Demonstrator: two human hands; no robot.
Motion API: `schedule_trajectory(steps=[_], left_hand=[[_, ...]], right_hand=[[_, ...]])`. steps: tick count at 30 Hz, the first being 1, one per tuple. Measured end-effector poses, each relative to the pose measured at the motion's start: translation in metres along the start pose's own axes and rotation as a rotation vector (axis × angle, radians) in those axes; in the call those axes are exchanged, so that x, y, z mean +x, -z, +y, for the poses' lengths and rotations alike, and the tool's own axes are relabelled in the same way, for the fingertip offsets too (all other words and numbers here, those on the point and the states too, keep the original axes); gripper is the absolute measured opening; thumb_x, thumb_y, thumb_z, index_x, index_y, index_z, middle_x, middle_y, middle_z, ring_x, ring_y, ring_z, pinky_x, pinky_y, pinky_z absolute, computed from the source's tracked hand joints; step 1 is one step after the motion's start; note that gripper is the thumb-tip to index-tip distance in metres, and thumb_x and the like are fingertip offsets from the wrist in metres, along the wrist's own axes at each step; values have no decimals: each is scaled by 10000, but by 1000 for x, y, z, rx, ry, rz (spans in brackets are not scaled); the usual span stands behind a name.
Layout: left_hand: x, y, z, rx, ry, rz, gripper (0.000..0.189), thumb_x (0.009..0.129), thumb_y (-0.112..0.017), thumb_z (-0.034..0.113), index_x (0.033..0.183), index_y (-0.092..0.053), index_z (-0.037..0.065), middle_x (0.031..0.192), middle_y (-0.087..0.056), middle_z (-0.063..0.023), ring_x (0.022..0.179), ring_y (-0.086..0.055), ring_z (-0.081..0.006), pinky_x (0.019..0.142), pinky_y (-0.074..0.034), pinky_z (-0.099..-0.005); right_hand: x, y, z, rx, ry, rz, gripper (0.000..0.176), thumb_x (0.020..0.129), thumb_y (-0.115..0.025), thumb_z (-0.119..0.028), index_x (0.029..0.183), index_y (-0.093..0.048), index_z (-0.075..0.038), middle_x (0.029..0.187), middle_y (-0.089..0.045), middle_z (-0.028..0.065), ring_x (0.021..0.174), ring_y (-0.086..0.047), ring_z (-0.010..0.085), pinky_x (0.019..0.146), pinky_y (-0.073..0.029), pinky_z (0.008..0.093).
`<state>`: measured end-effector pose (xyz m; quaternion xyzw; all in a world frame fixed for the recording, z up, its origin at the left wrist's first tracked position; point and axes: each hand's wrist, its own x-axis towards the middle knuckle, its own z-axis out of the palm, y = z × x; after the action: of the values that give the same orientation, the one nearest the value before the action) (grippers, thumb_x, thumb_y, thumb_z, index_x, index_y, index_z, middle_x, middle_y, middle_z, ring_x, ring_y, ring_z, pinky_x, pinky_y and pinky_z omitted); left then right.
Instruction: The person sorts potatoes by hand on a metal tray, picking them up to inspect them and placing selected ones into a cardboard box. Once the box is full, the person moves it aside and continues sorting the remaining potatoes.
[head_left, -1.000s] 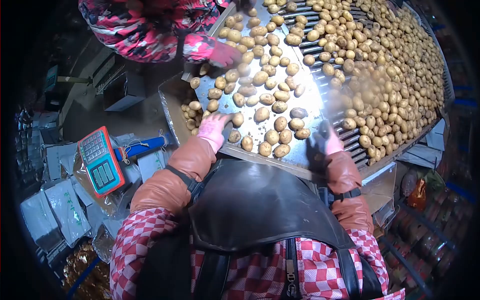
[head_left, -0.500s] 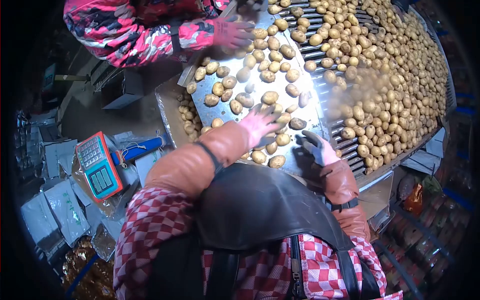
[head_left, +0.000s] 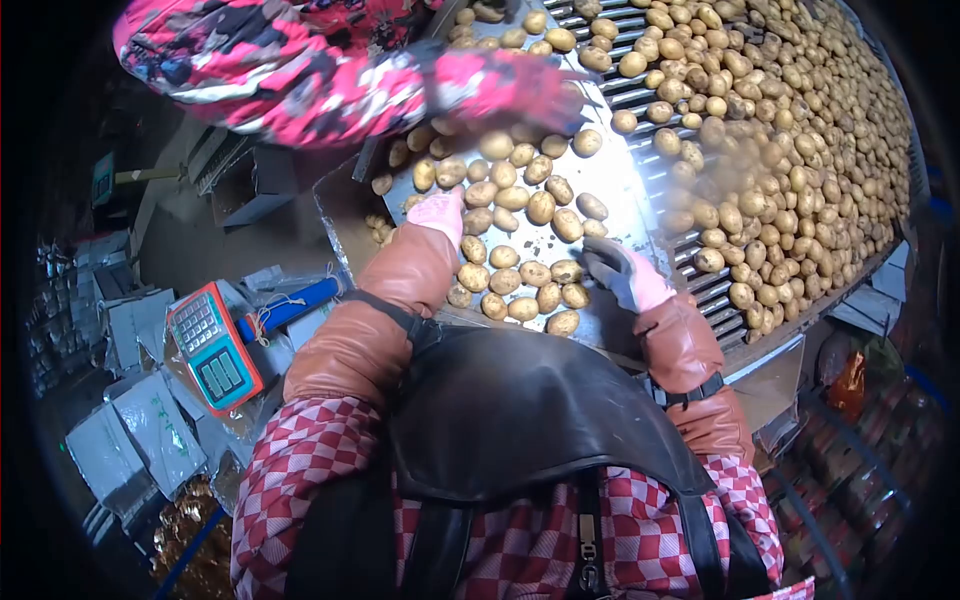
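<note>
Potatoes [head_left: 540, 207] lie spread over a shiny metal sorting tray [head_left: 625, 180]. My left hand [head_left: 437, 212], in a pink glove, is at the tray's left side against several potatoes; its fingers are mostly hidden. Near the tray's right side, my right hand [head_left: 625, 276] wears a pink glove with dark grey fingers. Those fingers are stretched out, slightly apart, beside the nearest potatoes, with nothing held in them. A small group of potatoes [head_left: 523, 308] sits between my two hands, close to my dark apron [head_left: 540, 410].
A large heap of potatoes [head_left: 800, 190] rests on slatted bars [head_left: 625, 95] at the right. Another person's pink camouflage sleeve [head_left: 330, 95] reaches over the tray's far end. At the left are a scale display [head_left: 215, 345] and wrapped boxes [head_left: 150, 425].
My left hand has moved left and away from the tray's middle. Potatoes there have shifted closer together. The other person's arm has swung right over the tray. My right hand stays nearly in place.
</note>
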<state>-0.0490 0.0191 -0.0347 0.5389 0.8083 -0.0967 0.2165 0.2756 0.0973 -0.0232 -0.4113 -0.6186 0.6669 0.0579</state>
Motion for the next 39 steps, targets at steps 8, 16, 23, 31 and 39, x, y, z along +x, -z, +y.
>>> schedule_trajectory(steps=[8, 16, 23, 31, 39], left_hand=[[-34, 33, 32, -676, -40, -235, 486, 900, -675, 416, 1222, -627, 54, 1139, -697, -175, 1124, -640, -356, 961, -494, -410], [62, 42, 125, -155, -297, 287, 555, 907, -649, 347, 1422, -502, 201, 1444, -455, -190, 1404, -370, -347, 1137, -295, -554], [-28, -16, 46, -102, -964, 98, 515, 899, -626, 269, 1383, -513, 133, 1498, -388, -177, 1457, -269, -394, 1172, -244, -562], [-62, -34, -42, -214, -591, 20, 563, 813, -635, 81, 1365, -562, 163, 1347, -586, -137, 1302, -513, -323, 1090, -408, -441], [59, 3, -37, -164, 71, 394, 479, 925, -583, 397, 1328, -579, 138, 1306, -594, -223, 1248, -520, -398, 1061, -408, -441]], right_hand=[[-1, -17, 0, 564, -132, -94, 491, 990, -592, -352, 1395, -548, -78, 1220, -628, 103, 1092, -612, 192, 895, -517, 316], [2, -4, -11, 864, -281, -12, 340, 977, -581, -303, 1215, -616, -62, 913, -583, -29, 738, -525, 60, 564, -372, 181], [-37, 12, 8, 691, -194, 310, 587, 997, -511, -480, 1257, -572, 43, 847, -624, 38, 668, -580, 87, 524, -414, 185], [-44, 16, 21, 820, -239, 207, 450, 999, -576, -282, 1315, -541, 36, 959, -657, 88, 735, -624, 132, 587, -491, 234], [-26, 13, 81, -79, -162, 455, 455, 906, -634, -102, 1355, -569, -75, 1098, -693, 168, 969, -660, 240, 853, -517, 338]])
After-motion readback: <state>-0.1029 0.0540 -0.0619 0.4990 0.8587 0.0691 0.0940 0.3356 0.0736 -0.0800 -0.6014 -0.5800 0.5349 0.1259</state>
